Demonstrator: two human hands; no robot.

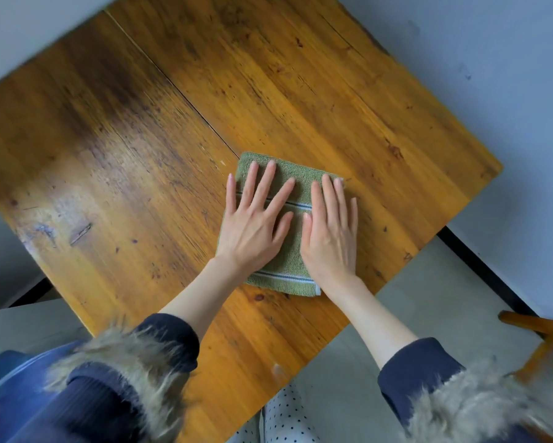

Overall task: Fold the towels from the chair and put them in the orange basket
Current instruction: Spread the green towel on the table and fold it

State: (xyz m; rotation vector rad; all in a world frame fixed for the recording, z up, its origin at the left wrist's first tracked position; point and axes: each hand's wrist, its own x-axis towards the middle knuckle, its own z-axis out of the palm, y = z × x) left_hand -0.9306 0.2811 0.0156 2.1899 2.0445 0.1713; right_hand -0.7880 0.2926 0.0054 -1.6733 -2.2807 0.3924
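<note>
Wooden table [115, 148], orange-brown planks with dark stains, a long seam running from the far edge down to the towel, and a pale worn patch out to the left of the hands. Pale blue-grey wall [492, 59] behind and to the right, with a black baseboard strip [486, 276] where it meets the grey floor [428, 308]. Part of a wooden chair [543, 343] shows at the right edge, well apart from the hands; no towels can be made out on it.

Green towel [288, 251] lies folded into a small rectangle on the table, toward its right side, with white and dark stripes across the middle and along the near edge. Left hand [252, 225] lies flat on the towel's left half, palm down, fingers straight and spread, the little finger reaching past the towel's left edge onto the wood. Right hand [331, 231] lies flat on the right half just beside it, fingers straight and close together, tips near the towel's far right corner. Thumbs nearly meet over the towel's middle. Neither hand grasps anything; both press with flat palms. Forearms bare, dark blue sleeves [418, 359] with fur trim pushed back. Orange basket out of view.
</note>
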